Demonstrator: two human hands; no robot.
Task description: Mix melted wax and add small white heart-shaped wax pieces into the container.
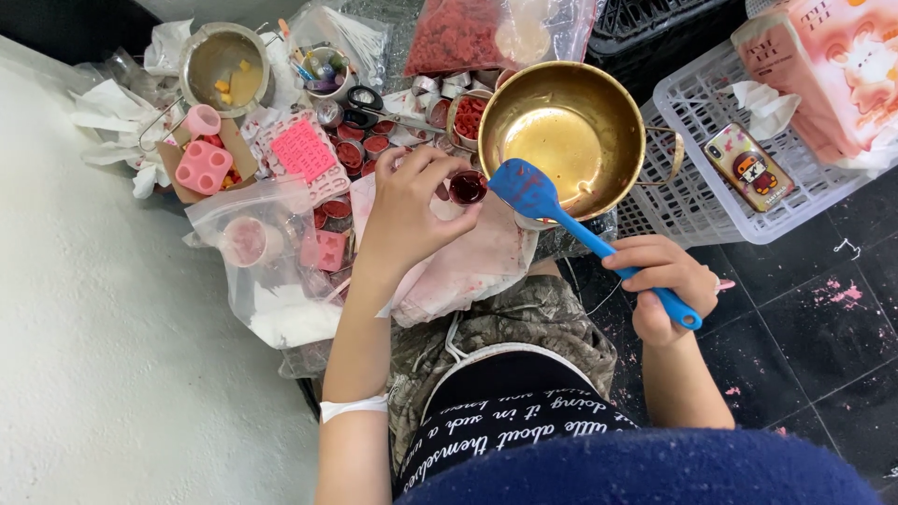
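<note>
The left hand (pixel 412 210) is pinching a small cup of dark red liquid (pixel 467 187), fingers closed around it, at the brass bowl's (pixel 571 131) eight o'clock. The right hand (pixel 666 285) is gripping a blue spatula (pixel 538 194), its blade lying at three o'clock of the cup, just beside it.

My left hand (pixel 412 210) is stretched out ahead of me with the forearm running straight up from my lap, wrist slightly bent, fingers curled inward and the fingertips (pixel 447 192) pinched together in a small grip. My right hand (pixel 664 281) sits nearer to my body and off to the right of the left one, closed in a loose fist with the knuckles up and the thumb wrapped across. The two hands are apart, not touching.
</note>
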